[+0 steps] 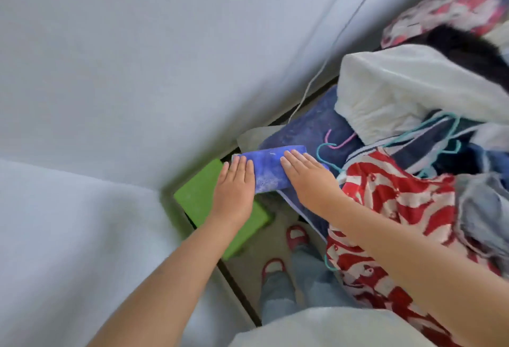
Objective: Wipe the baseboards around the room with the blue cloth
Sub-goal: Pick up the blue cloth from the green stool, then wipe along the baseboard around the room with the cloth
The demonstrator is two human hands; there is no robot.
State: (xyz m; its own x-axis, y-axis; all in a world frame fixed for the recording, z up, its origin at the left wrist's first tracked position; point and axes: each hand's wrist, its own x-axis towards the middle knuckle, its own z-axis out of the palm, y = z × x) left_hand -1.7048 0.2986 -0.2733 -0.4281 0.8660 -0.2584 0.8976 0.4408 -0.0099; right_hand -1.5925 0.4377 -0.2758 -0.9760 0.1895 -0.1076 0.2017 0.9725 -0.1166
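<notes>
Blue cloth [271, 169] under flat left hand [234, 192] and right hand [308, 181]; fingers straight; baseboard mostly hidden.

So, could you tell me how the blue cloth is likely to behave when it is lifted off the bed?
The blue cloth will probably flop and unfold: it lies folded flat under the left hand and right hand, both with straight fingers. It looks thin, so likely light. Its fuzzy surface suggests it will cling rather than slip.

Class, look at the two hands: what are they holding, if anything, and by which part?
The blue cloth, between flat hands: left hand at its left end, right hand at its right end. No fingers curl round it.
</notes>
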